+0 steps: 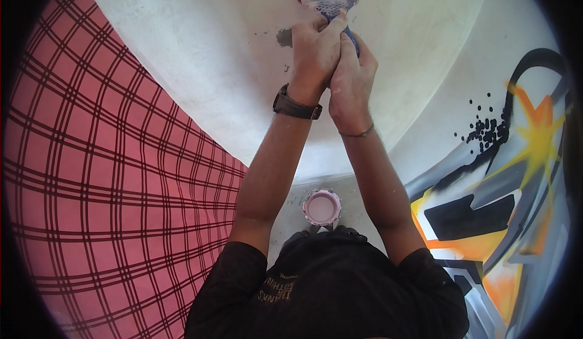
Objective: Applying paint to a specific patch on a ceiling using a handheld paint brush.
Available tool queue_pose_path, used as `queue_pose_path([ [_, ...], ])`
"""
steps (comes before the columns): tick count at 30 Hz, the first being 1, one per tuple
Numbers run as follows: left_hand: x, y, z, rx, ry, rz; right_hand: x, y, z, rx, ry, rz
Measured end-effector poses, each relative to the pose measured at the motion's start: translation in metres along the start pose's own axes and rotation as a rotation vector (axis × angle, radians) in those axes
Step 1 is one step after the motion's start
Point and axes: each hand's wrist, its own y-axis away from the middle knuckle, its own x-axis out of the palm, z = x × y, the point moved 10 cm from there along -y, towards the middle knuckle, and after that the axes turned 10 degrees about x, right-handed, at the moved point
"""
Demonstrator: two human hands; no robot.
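A wide flat paintbrush (331,2) with a blue handle and pale pinkish bristles is held out at arm's length at the top of the view. Its bristle edge lies against the whitish wall (212,41). My left hand (316,50), with a dark watch on its wrist, is closed around the upper handle near the bristles. Just below and to the right, my right hand (353,81) is closed on the lower handle, pressed up against the left. Both palms hide part of the handle. Pale smears mark my skin.
A round tub of pale pink paint (321,208) stands on the grey floor (282,208) close to my feet. Red checked fabric (121,175) hangs along the left. At the right is a wall painted with graffiti (486,205). A dark patch (284,37) marks the whitish wall.
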Motion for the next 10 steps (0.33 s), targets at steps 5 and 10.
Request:
queue_pose_path([
  [5,0.015,0.000,-0.016,0.067,0.052,-0.021,-0.004,-0.004,0.009,-0.034,-0.063,0.054],
  [10,0.016,0.001,0.012,0.140,0.071,-0.055,-0.016,-0.011,-0.010,-0.096,-0.083,0.110],
])
